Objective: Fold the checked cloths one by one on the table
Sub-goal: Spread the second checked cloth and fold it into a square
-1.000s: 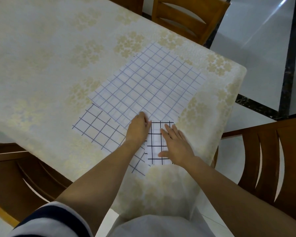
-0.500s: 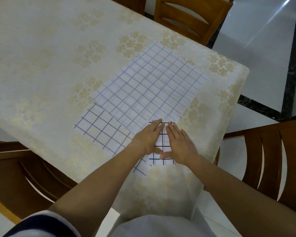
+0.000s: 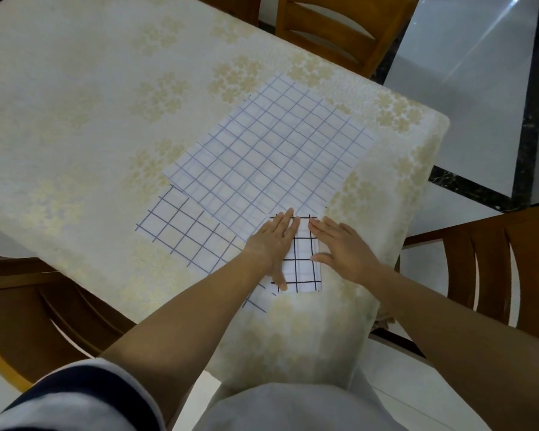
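Down by the near edge of the table (image 3: 75,88), both hands lie flat on a small folded cloth (image 3: 304,262). This cloth is white with dark black lines that make big squares. The left hand (image 3: 271,244) rests on its left side, with its fingers straight and close together and its thumb pointing back toward the person. The right hand (image 3: 344,248) rests on its right side, and its fingers are straight too. Neither hand grips anything. A strip of the cloth shows between the two hands. The fingertips reach the far edge of the folded cloth, where it meets a big cloth (image 3: 268,157). The big cloth is white with thin blue lines and lies spread out flat farther up the table. A third cloth (image 3: 181,231) with bigger blue squares peeks out from under the big one on the left. The table has a cream cover with pale gold flowers. Brown wooden chairs (image 3: 339,38) stand around it on a shiny grey floor (image 3: 467,88).
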Demonstrator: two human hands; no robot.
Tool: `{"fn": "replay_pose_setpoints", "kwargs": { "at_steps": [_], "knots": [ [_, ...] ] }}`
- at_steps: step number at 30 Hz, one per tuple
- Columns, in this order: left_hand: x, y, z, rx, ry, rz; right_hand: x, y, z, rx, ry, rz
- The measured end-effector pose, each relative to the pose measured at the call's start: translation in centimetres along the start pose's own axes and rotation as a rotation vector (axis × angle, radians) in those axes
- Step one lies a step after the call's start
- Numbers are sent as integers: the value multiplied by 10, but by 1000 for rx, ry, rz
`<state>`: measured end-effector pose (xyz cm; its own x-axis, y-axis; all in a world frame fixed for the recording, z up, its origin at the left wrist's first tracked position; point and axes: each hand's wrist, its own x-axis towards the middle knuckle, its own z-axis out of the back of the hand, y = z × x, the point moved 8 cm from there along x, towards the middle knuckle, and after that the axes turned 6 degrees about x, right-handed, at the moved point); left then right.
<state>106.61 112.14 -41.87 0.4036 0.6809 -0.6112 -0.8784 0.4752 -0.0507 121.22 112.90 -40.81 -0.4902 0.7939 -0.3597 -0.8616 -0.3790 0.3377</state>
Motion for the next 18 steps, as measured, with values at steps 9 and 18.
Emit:
{"fn": "replay_pose_setpoints", "kwargs": {
  "at_steps": [9,18],
  "knots": [
    [-1,3,3,118,91,134,-1,-8,-4,-75,206,-56],
    [-8,5,14,1,-37,37,1,12,10,11,67,-6]
  ]
}}
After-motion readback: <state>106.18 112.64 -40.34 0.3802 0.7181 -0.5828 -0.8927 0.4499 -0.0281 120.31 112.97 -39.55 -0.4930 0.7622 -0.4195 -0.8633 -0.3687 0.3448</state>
